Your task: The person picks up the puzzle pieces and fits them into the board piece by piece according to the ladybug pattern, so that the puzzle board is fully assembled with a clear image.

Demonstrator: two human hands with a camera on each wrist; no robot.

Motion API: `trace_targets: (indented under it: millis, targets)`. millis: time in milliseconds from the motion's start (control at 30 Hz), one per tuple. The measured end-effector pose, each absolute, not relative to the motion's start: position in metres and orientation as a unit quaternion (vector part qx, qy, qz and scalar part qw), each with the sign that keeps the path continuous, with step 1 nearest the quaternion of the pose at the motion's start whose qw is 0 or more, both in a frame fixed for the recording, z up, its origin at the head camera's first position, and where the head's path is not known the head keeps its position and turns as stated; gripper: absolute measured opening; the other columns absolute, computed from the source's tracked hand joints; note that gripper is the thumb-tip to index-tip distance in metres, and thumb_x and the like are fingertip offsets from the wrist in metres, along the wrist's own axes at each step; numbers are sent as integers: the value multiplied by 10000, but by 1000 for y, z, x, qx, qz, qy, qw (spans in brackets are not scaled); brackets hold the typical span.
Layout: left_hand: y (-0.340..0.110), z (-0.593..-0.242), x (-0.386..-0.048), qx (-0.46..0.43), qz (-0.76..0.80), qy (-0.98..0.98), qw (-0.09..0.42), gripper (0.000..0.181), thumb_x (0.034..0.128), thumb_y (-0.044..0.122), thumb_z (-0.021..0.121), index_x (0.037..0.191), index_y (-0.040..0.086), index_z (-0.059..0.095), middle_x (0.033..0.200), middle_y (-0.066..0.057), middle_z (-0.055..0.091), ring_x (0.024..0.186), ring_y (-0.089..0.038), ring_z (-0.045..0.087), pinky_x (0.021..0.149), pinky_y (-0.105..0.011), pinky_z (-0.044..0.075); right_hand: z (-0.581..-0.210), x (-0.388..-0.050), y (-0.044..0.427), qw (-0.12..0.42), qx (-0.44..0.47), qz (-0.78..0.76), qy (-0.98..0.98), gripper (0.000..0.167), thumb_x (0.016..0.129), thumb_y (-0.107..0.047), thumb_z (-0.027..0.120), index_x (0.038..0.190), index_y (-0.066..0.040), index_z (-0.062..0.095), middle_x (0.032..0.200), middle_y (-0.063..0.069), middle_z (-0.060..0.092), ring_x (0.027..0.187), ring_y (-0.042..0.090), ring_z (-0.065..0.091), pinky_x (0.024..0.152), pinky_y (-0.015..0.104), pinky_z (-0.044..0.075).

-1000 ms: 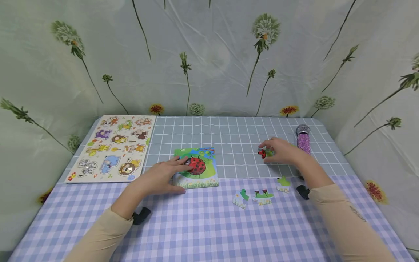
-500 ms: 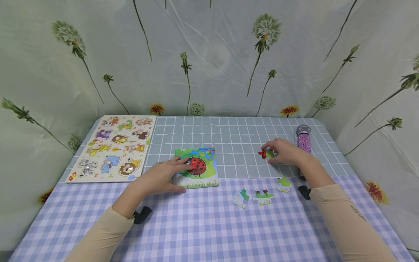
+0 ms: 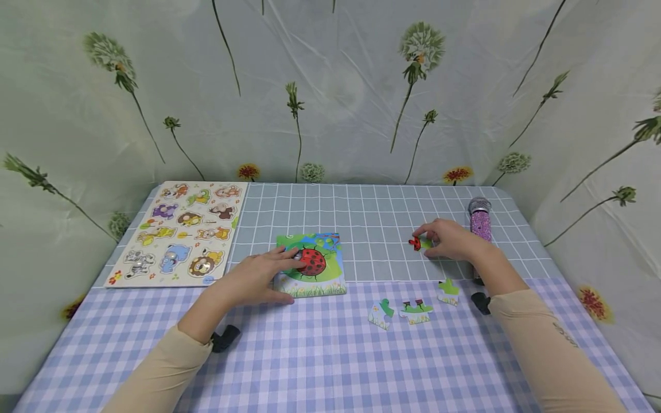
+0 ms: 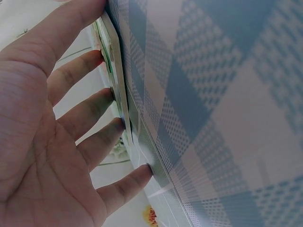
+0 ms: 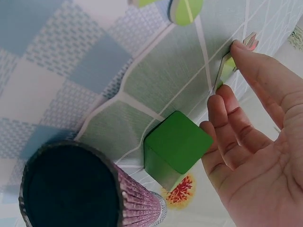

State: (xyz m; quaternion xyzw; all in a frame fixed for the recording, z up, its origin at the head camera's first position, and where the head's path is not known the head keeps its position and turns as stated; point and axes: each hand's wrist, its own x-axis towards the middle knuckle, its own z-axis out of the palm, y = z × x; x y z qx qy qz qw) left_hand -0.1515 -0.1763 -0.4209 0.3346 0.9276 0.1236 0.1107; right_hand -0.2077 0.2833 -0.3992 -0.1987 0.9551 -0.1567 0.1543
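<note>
My left hand [image 3: 258, 279] rests on the square ladybug board [image 3: 320, 285], fingers spread across its left part. In the left wrist view the fingertips of that hand [image 4: 61, 127] touch the board's face near its edge [image 4: 118, 71]. Farther right, my right hand [image 3: 448, 240] pinches a small red and green puzzle piece [image 3: 415, 243] on the grey grid cloth. The right wrist view shows the piece [image 5: 227, 69] between the thumb and curled fingers of this hand [image 5: 260, 137]; part of it is covered.
Three loose pieces lie nearer me: one [image 3: 377, 316], one with red [image 3: 416, 314], one green [image 3: 448, 293]. An animal puzzle board [image 3: 178, 235] lies left. Beside my right wrist are a glittery microphone [image 3: 480, 224] and, in the right wrist view, a green block [image 5: 177, 142].
My right hand has shifted slightly to the right, and its fingers have drawn in around the red and green piece. The left hand stays on the ladybug board.
</note>
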Motion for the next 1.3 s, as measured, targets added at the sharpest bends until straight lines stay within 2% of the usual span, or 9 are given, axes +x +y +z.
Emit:
trace_targets:
  millis: [167, 500, 933, 1100, 1300]
  targets:
    - [-177, -422, -152, 334, 123, 928, 109, 776, 879, 485, 876, 1555, 232, 591, 1703, -118, 448, 1580, -460, 391, 1117, -705, 488, -398, -209, 282, 169, -185, -159, 955, 438, 918, -135, 832, 1333, -57, 718, 1085, 161, 709, 938, 268, 615, 883, 513, 547]
    - [-179, -423, -151, 331, 126, 929, 111, 770, 888, 499, 864, 1561, 251, 584, 1708, -113, 440, 1586, -459, 379, 1120, -720, 475, -406, -214, 285, 163, -187, -170, 954, 440, 888, -200, 835, 1298, -88, 720, 1052, 130, 717, 869, 195, 614, 809, 400, 534]
    - [-179, -426, -152, 330, 124, 929, 113, 783, 887, 533, 852, 1572, 280, 568, 1722, -72, 425, 1603, -419, 370, 1086, -749, 473, -411, -211, 271, 133, -204, -190, 951, 425, 861, -210, 845, 1263, -131, 733, 1066, 102, 738, 920, 218, 643, 855, 455, 562]
    - [-179, -427, -153, 330, 123, 929, 112, 784, 886, 540, 851, 1571, 285, 570, 1719, -72, 429, 1603, -418, 370, 1082, -751, 473, -412, -210, 257, 133, -221, -210, 943, 429, 851, -178, 838, 1265, -118, 739, 1005, 70, 722, 865, 193, 592, 784, 368, 521]
    - [-178, -426, -152, 330, 120, 930, 111, 781, 887, 538, 850, 1571, 284, 571, 1715, -78, 433, 1601, -424, 371, 1074, -755, 474, -412, -209, 243, 134, -239, -220, 936, 459, 843, -179, 827, 1289, -121, 735, 1014, 67, 726, 871, 194, 585, 773, 349, 506]
